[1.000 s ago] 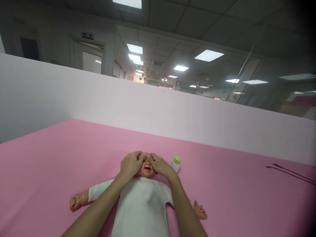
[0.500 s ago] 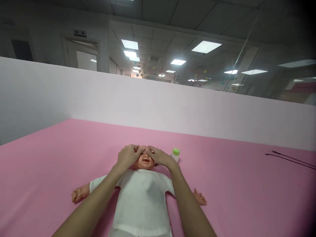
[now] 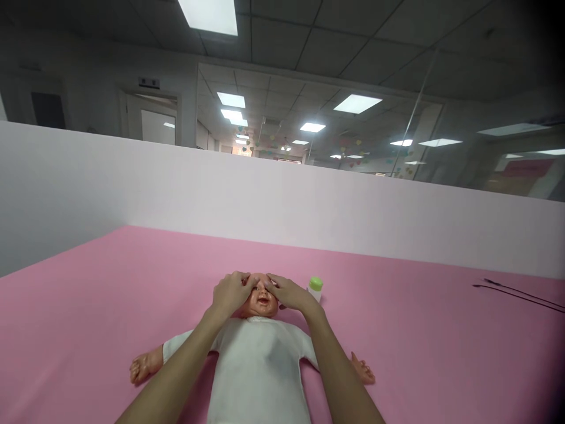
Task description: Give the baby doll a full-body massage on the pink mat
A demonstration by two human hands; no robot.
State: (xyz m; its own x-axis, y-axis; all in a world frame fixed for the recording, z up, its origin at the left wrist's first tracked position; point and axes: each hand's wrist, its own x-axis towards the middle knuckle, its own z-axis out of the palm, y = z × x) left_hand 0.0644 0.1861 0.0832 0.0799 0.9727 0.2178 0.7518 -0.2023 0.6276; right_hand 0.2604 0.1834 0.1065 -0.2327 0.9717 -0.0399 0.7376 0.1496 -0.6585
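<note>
Pink mat [image 3: 419,341], near centre: a baby doll [image 3: 260,371] lies face-up. I have left hand [image 3: 230,294] and right hand [image 3: 289,293] half-open, clasping nothing, cupped against opposite sides of its head [image 3: 263,303] — seemingly for balanced contact.

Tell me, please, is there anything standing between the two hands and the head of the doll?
Nothing visible does: the left hand and right hand lie directly on either side of the doll's head. The green-capped bottle is beyond the right hand, not between it and the head.
</note>
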